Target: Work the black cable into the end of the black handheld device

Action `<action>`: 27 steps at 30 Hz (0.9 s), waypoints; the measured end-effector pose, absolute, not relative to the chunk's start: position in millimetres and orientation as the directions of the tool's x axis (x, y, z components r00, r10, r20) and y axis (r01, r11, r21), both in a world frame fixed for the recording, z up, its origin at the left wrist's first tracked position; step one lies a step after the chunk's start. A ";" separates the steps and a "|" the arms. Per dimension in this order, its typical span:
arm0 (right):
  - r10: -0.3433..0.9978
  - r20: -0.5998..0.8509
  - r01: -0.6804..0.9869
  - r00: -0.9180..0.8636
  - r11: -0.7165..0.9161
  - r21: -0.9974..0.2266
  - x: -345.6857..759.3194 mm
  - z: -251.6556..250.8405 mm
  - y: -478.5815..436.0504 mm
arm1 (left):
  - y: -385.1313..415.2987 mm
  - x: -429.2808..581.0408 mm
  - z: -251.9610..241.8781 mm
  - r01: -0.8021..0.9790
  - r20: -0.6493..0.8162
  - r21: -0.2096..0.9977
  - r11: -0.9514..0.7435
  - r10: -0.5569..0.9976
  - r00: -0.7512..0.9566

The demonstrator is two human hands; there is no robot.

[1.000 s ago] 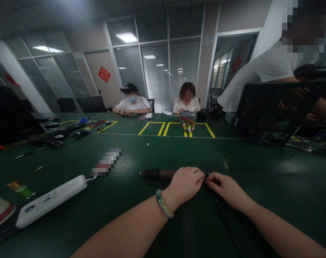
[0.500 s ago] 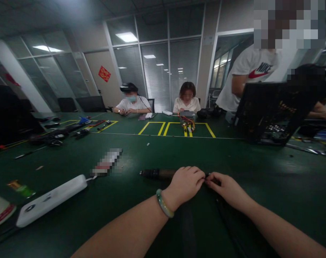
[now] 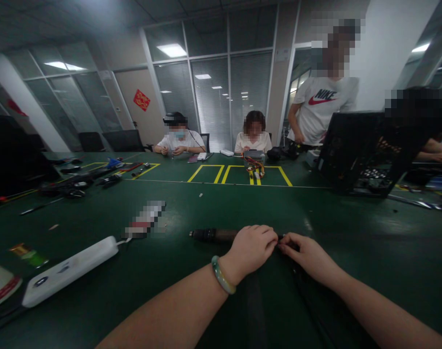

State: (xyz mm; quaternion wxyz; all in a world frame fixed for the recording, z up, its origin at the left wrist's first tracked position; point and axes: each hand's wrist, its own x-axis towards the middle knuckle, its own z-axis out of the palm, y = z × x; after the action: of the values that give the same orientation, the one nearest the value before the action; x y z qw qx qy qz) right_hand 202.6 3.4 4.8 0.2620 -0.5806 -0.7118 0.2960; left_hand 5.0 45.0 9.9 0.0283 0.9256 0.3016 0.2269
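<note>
My left hand (image 3: 253, 250), with a jade bangle on its wrist, is curled over a dark rod-like tool (image 3: 215, 235) that lies on the green table (image 3: 351, 232). Its fingers are closed around the tool's right end. My right hand (image 3: 306, 257) meets it fingertip to fingertip, pinching a small dark part at the same spot. What that part is stays hidden between the fingers. The tool's left end sticks out to the left of my left hand.
A white power strip (image 3: 70, 270) lies at the near left. An open black computer case (image 3: 366, 152) stands at the right, with a person in a white T-shirt (image 3: 320, 111) behind it. Two seated people work at the far edge, by yellow tape boxes (image 3: 221, 173). Tools lie at the far left.
My hands have stayed put. The person in the white T-shirt at the right has straightened up and moved left, away from the computer case.
</note>
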 end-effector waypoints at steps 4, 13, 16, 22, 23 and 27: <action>0.983 0.003 0.674 -0.182 0.127 -0.728 203.8 3.7 3.5 | 44.6 4.0 9.6 0.548 0.396 0.160 -0.821 0.562 0.727; 0.981 0.030 0.673 -0.194 0.155 -0.723 203.8 0.4 5.7 | 44.1 3.6 10.9 0.546 0.384 0.170 -0.820 0.566 0.730; 0.981 0.029 0.681 -0.189 0.153 -0.717 203.5 1.0 5.8 | 44.3 3.6 11.5 0.537 0.387 0.170 -0.826 0.557 0.735; 0.983 0.023 0.677 -0.182 0.143 -0.722 204.3 -1.3 6.6 | 43.7 3.6 11.3 0.542 0.380 0.152 -0.826 0.555 0.740; 0.983 0.024 0.675 -0.184 0.144 -0.723 204.4 -1.2 6.4 | 43.6 3.7 11.2 0.545 0.378 0.153 -0.824 0.559 0.738; 0.981 0.028 0.673 -0.190 0.151 -0.724 205.0 -0.3 5.3 | 43.5 4.6 10.9 0.564 0.374 0.161 -0.810 0.579 0.725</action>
State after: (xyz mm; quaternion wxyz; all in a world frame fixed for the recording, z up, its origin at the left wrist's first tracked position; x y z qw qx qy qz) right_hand 205.0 5.3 -0.3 0.2605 -0.5808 -0.7123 0.2956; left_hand 4.6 43.5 10.9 0.0181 0.9285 0.3076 0.2074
